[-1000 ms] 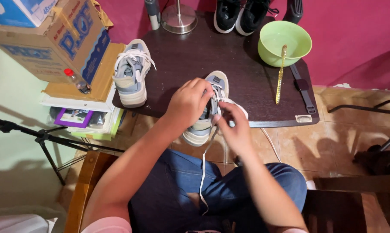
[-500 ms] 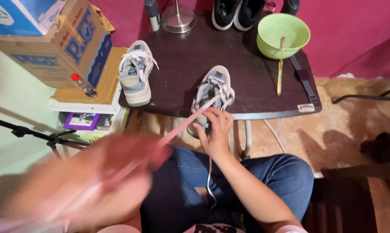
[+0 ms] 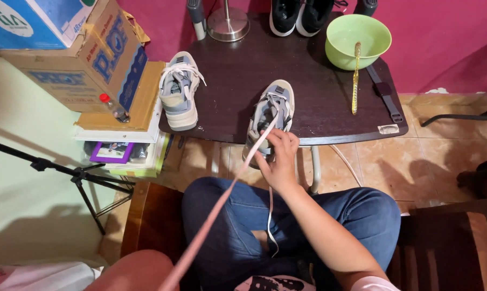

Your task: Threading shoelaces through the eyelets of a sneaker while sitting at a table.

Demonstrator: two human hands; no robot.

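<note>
The right hand is gripping the heel end of a grey sneaker that is lying at the near edge of the dark table. A pale shoelace is running taut from it toward seven o'clock. The left hand is out of view. A second sneaker is sitting at ten o'clock, a green bowl at one o'clock.

The right hand grips the heel end of a grey-and-white lace-up sneaker at the edge of a dark wooden table. A long white shoelace runs taut from it toward the lower left, where the left hand is out of sight. A matching sneaker sits well apart to the left.
</note>
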